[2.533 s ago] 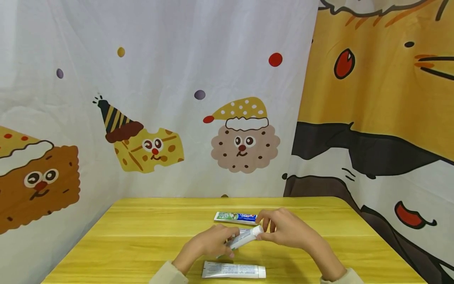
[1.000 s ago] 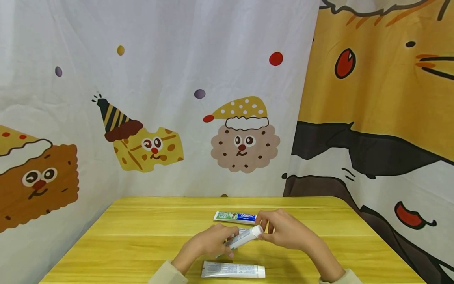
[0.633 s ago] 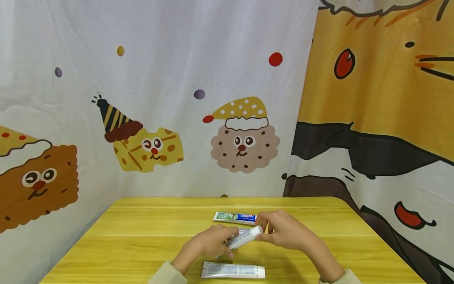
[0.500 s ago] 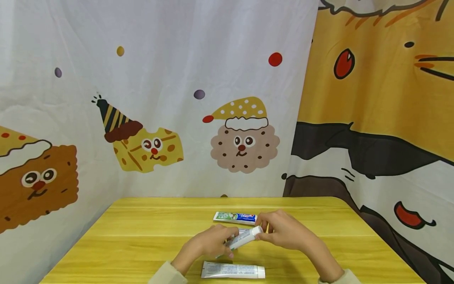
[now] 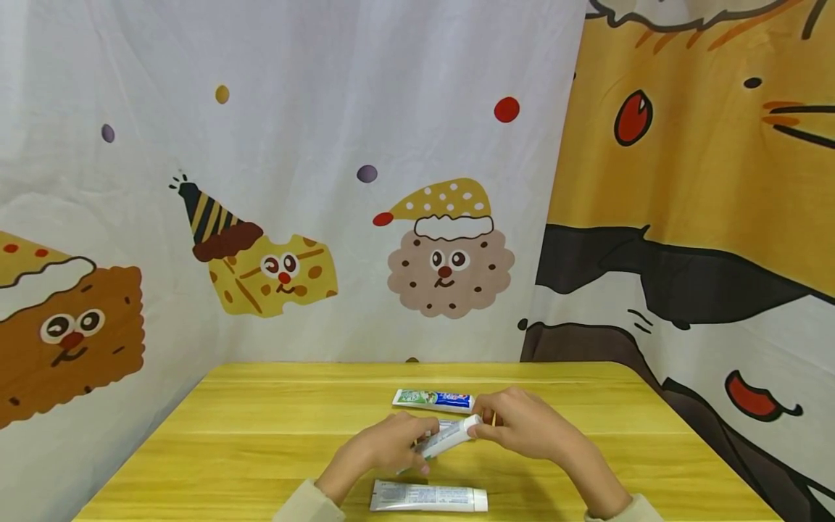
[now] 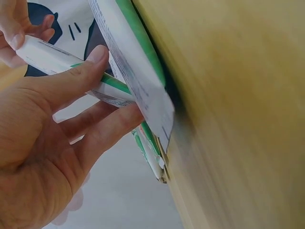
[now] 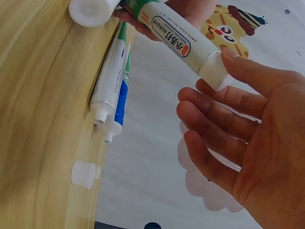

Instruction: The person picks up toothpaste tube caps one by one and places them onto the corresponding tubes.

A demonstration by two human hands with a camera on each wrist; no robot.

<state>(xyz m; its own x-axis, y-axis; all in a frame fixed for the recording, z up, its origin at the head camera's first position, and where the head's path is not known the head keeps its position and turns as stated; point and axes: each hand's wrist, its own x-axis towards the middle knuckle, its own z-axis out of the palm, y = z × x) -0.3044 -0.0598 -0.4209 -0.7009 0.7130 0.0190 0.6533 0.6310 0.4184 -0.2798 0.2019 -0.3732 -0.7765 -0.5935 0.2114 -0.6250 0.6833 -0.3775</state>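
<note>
My left hand (image 5: pixel 394 441) holds a white and green toothpaste tube (image 5: pixel 445 439) between thumb and fingers. It is tilted above the table, cap end up and to the right. At that end my right hand (image 5: pixel 522 424) pinches the white cap (image 7: pixel 216 71) between thumb and index finger; its other fingers are spread apart. In the head view, a toothpaste tube with a white cap (image 5: pixel 427 497) lies nearest the person. Behind the held tube lies another, mostly hidden. Farther back rests a green and blue toothpaste tube (image 5: pixel 433 399), its right end hidden by the right hand.
The yellow wooden table (image 5: pixel 261 435) extends around the tubes. In the right wrist view, a loose white cap (image 7: pixel 83 174) sits on it, past two tubes with bare nozzles. A printed white curtain (image 5: pixel 293 145) hangs behind the table.
My right hand's fingers have shifted slightly at the cap, and the cap end has tipped a little. The left hand and the lying tubes stay put.
</note>
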